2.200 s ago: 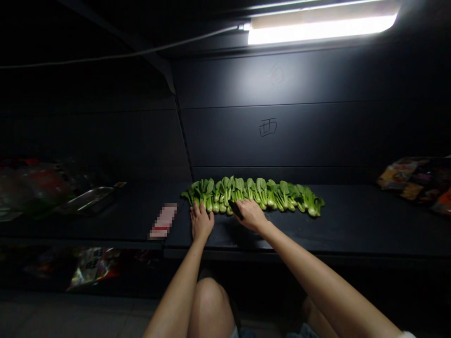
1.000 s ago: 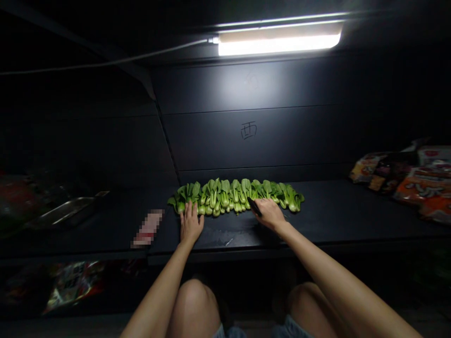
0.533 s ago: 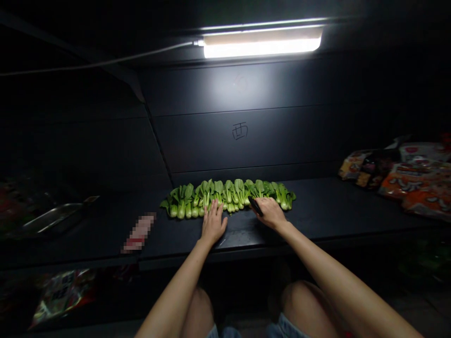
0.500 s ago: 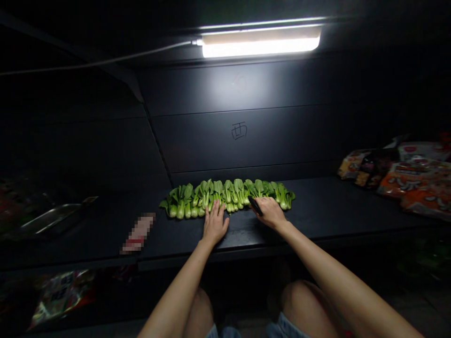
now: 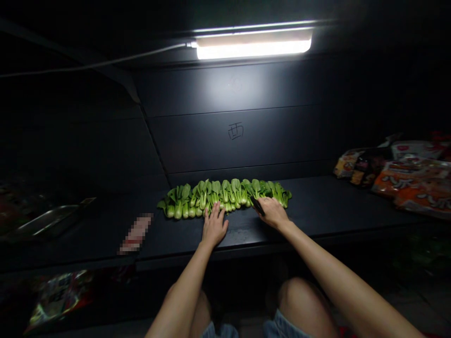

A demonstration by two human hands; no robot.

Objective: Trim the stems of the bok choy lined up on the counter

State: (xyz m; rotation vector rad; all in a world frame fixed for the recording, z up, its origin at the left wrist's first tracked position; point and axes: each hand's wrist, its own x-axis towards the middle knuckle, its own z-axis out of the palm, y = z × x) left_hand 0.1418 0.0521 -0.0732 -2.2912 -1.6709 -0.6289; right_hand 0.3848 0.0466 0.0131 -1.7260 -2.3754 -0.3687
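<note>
A long row of bok choy [image 5: 235,190] lies on the dark shelf [image 5: 303,216], green leaves toward the back panel and pale stem ends toward me. My left hand [image 5: 214,226] rests at the row's front edge with fingers stretched out and spread, fingertips touching the stem ends. Farther right, my right hand [image 5: 271,211] is closed round a slim black object [image 5: 257,205] that points up and left. Most of that object is hidden in the fist, so its kind is unclear. The right hand covers some stems at the row's right part.
Snack-like packaged bags [image 5: 412,183] lie at the right. On the left are a metal tray [image 5: 47,220] and a blurred pink card-like item [image 5: 136,234]. A printed bag [image 5: 58,298] sits on the lower shelf. A lit tube lamp [image 5: 253,45] hangs above.
My left hand has moved right along the stem ends from the row's left end toward its middle. My right hand, still gripping the black object, has also shifted right along the row.
</note>
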